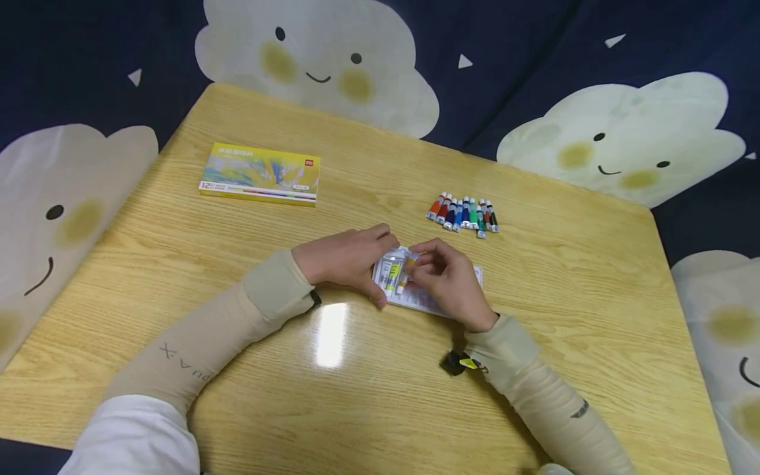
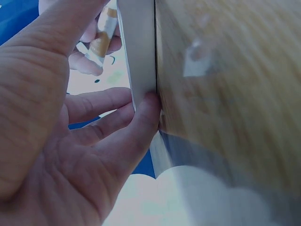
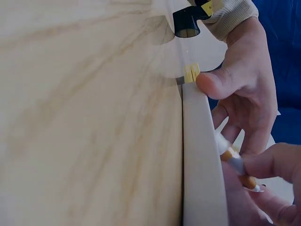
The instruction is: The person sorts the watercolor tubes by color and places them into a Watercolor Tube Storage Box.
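Observation:
A white plastic tray [image 1: 423, 305] lies on the table in front of me. My left hand [image 1: 350, 260] grips its left end, thumb on the near side and fingers at the far side. Between the thumb and fingers of my right hand [image 1: 448, 277] is an orange-yellow paint tube [image 3: 233, 157], held low over the tray and tilted. Beside it, a white-labelled tube [image 1: 384, 272] and a yellow one [image 1: 394, 276] lie in the tray's left part. The right hand covers part of the tray's middle.
Beyond the tray, several paint tubes [image 1: 466, 212] in red, blue, green and dark colours lie in a loose row. A yellow paint box [image 1: 261, 173] lies at the back left. The wooden table [image 1: 564, 277] meets a dark blue cloth [image 1: 475, 26] with cloud prints.

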The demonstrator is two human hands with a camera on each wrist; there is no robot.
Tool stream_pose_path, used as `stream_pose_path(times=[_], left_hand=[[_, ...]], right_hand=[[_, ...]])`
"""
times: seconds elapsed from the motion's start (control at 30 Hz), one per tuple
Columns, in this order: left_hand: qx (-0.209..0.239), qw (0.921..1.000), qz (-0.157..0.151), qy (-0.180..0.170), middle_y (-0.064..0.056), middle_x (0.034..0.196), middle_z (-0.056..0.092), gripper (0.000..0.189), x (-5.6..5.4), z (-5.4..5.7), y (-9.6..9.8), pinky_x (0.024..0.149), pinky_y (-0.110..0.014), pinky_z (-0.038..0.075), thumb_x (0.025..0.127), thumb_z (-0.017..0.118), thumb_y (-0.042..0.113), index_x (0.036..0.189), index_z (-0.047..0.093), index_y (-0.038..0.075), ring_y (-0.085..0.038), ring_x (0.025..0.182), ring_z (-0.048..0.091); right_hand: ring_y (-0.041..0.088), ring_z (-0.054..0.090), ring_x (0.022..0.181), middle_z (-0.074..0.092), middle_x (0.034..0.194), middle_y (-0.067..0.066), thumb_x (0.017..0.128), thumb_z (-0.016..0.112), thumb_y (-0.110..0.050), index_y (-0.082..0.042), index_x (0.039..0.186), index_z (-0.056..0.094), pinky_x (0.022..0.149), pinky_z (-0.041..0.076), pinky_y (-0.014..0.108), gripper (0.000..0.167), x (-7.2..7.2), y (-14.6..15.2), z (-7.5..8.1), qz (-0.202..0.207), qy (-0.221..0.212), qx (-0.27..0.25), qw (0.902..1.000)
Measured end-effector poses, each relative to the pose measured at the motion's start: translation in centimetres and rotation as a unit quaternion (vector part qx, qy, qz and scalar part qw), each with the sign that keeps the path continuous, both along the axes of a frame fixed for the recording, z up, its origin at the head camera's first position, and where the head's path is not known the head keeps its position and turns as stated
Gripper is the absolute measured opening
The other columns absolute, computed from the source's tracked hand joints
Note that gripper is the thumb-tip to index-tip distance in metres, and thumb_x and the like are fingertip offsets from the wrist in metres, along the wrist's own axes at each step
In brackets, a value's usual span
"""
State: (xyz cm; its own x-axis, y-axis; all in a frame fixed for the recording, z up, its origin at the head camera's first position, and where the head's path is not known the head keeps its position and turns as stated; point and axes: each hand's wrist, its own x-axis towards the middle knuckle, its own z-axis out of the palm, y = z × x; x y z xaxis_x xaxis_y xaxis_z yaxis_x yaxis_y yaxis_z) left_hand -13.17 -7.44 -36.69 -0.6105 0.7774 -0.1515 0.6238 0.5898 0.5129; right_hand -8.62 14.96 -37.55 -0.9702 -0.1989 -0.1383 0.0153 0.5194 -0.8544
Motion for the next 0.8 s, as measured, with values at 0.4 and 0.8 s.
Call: stream_pose_path(times=[0.4,0.8], left_hand=[[0.001,1.0000,0.002,0.002,-0.008,0.131,0.054,0.099,-0.01,-0.05,-0.03,0.099,-0.038,0.055,0.070,0.089,0.059,0.144,0.051,0.005,-0.019,0.107,0.059],[0.002,1.0000,0.002,0.009,-0.006,0.123,0.053,0.091,0.10,0.00,-0.16,0.092,-0.038,0.054,0.071,0.088,0.060,0.137,0.054,0.008,-0.019,0.098,0.059]], right_hand=[[0.010,0.072,0.086,0.073,0.104,0.016,0.089,0.078,-0.008,-0.005,0.120,0.070,0.074,0.058,0.018,0.032,0.11,-0.12,-0.14,0.012,-0.007,0.020,0.9997],[0.013,0.074,0.085,0.077,0.098,0.010,0.083,0.086,-0.015,-0.007,0.117,0.075,0.074,0.056,0.016,0.037,0.17,-0.55,0.05,0.022,0.025,0.080,0.9962]])
